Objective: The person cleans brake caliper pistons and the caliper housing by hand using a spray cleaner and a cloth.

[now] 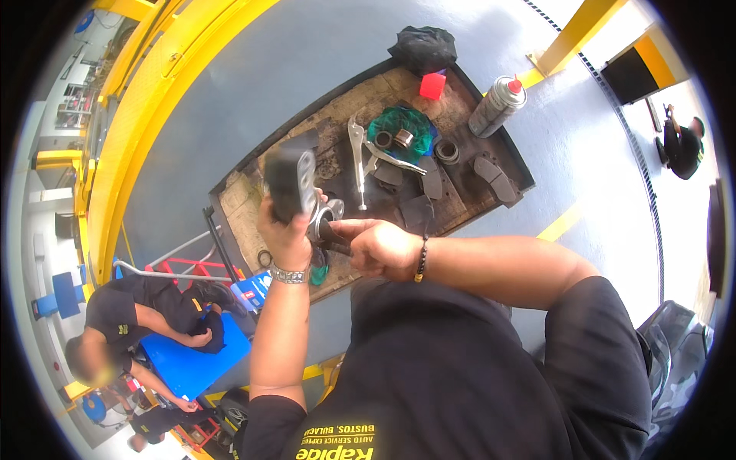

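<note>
A dark metal brake caliper (pixel 291 184) is held up over the table by my left hand (pixel 285 239), its fingers wrapped round it. Close beside the caliper's round bore, my right hand (pixel 386 249) pinches a thin dark piece (pixel 334 236) at the opening. Whether that piece is sandpaper or cloth I cannot tell. Beyond my hands lie locking pliers (pixel 358 157). Metal caliper pistons (pixel 403 138) rest on a crumpled green plastic sheet (pixel 412 121). To its right are a dark ring-shaped part (pixel 447 150) and a brake pad (pixel 495 179).
The low table (pixel 245 201) has raised dark edges. A spray can (pixel 492 111) stands at its right, with a red object (pixel 432 86) and a black plastic bag (pixel 423 49) at the far edge. A co-worker (pixel 130 322) sits at left; a yellow post (pixel 579 38) stands far right.
</note>
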`<action>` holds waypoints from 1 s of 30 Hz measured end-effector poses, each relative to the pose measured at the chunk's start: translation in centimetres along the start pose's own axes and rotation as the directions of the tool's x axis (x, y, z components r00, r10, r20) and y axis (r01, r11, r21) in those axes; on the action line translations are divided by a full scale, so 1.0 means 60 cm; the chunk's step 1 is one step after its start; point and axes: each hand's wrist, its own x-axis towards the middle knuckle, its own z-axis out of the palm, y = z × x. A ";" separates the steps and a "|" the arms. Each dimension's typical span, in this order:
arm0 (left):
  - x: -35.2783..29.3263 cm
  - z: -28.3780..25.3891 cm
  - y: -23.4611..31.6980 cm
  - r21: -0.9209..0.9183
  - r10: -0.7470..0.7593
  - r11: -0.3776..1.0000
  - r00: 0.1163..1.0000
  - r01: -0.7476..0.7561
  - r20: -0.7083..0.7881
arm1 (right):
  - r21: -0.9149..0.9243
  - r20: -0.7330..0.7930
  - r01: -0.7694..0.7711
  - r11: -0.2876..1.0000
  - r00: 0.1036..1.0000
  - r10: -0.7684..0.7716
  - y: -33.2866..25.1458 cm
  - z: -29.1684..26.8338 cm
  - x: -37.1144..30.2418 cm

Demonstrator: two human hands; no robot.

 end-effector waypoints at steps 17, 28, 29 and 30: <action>-0.013 0.014 0.012 0.070 0.117 0.990 0.990 -0.123 0.082 | 0.891 0.305 -0.356 0.283 0.929 0.209 -0.009 0.015 -0.022; 0.000 0.023 0.018 0.130 -0.052 0.990 0.997 0.045 0.053 | -0.011 -0.208 0.050 0.999 0.977 -0.052 -0.037 0.021 -0.036; -0.007 0.024 0.011 0.076 0.069 0.994 0.995 -0.075 0.079 | 0.066 -0.141 0.000 0.998 0.990 0.010 -0.032 0.024 -0.034; -0.015 0.021 0.009 0.035 0.057 0.998 0.993 -0.061 0.105 | 0.147 -0.046 -0.080 0.986 0.995 0.087 -0.026 0.024 -0.037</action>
